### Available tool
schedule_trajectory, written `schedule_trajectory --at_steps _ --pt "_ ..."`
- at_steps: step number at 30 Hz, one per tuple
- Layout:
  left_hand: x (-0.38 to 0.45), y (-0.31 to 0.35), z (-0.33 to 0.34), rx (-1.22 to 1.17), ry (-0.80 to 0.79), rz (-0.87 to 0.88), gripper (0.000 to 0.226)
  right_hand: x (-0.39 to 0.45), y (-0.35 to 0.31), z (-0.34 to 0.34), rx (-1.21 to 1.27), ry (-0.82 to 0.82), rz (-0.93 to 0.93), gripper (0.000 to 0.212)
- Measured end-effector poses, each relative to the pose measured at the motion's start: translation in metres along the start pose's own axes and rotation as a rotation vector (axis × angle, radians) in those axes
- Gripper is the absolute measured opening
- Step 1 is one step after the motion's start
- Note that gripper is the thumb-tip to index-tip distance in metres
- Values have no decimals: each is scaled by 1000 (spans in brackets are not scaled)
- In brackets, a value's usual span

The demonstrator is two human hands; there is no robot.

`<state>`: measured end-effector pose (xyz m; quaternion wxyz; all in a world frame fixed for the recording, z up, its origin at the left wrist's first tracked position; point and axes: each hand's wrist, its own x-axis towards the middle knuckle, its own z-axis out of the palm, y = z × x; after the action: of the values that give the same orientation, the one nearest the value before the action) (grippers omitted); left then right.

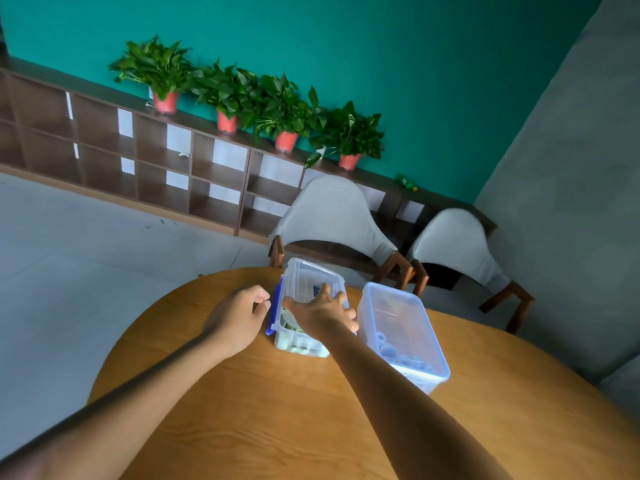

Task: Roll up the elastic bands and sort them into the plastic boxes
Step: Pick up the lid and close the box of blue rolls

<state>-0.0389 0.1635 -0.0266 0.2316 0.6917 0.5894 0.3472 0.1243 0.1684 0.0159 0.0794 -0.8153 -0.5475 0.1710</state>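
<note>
Right hand (322,311) spreads relaxed fingers over the left plastic box (304,308), apparently pressing its lid; left hand (239,315), loosely curled and grasping nothing, waits beside its blue clip (275,311).

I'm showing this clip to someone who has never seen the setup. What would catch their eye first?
Two bare arms reach across the round wooden table to two clear plastic boxes: the right hand spreads over the lidded box, while the left hand, fingers curled, sits at its blue latch. The open box stands to the right. Behind, four potted plants line a shelf against a teal wall.
</note>
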Motion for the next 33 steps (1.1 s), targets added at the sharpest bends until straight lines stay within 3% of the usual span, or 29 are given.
schedule_trajectory --at_steps 11,16,20,25,33 --pt "18 -15 12 -26 -32 -54 31 20 -14 35 -42 29 31 99" --pt "26 -10 24 -79 -88 -130 41 32 2 20 22 -21 -10 72" --pt "35 -3 33 -157 -132 -227 59 46 14 11 107 101 20 55" --pt "41 5 39 -286 -224 -329 76 68 34 10 301 94 87 69" --pt "35 2 45 -299 -245 -245 54 74 48 31 334 -65 149 71"
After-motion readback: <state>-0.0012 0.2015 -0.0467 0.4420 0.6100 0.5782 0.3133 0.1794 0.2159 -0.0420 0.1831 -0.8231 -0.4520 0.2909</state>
